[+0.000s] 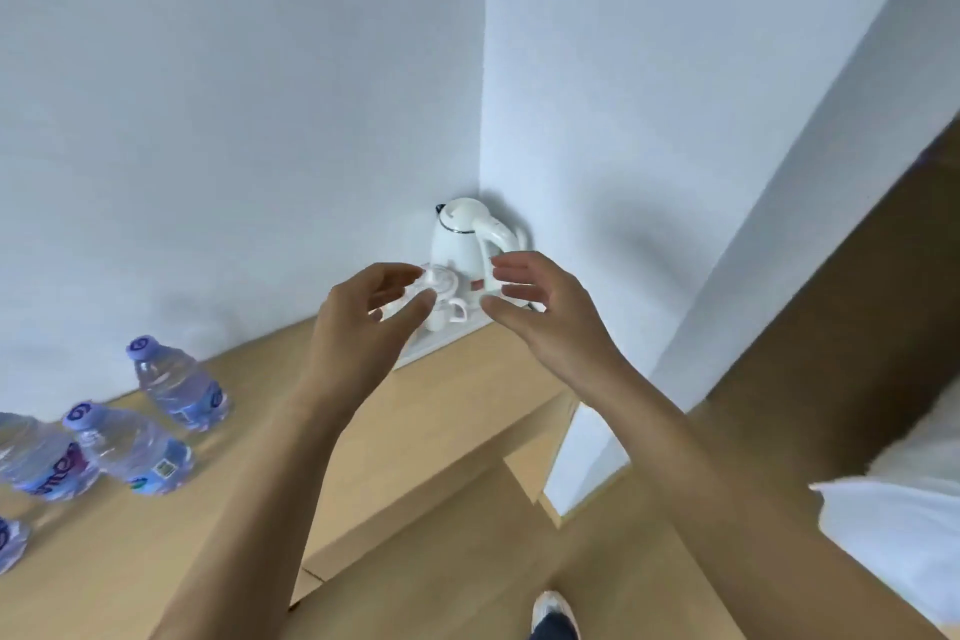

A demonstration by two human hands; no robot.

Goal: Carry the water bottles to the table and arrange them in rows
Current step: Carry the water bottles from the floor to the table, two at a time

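A white kettle (464, 239) and cups (448, 309) are partly hidden behind both empty hands, fingers (514, 276) spread; water bottles (179, 387) are stood on the table (457, 411).

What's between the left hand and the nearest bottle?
Head view: only bare tabletop between the left hand and the nearest bottle.
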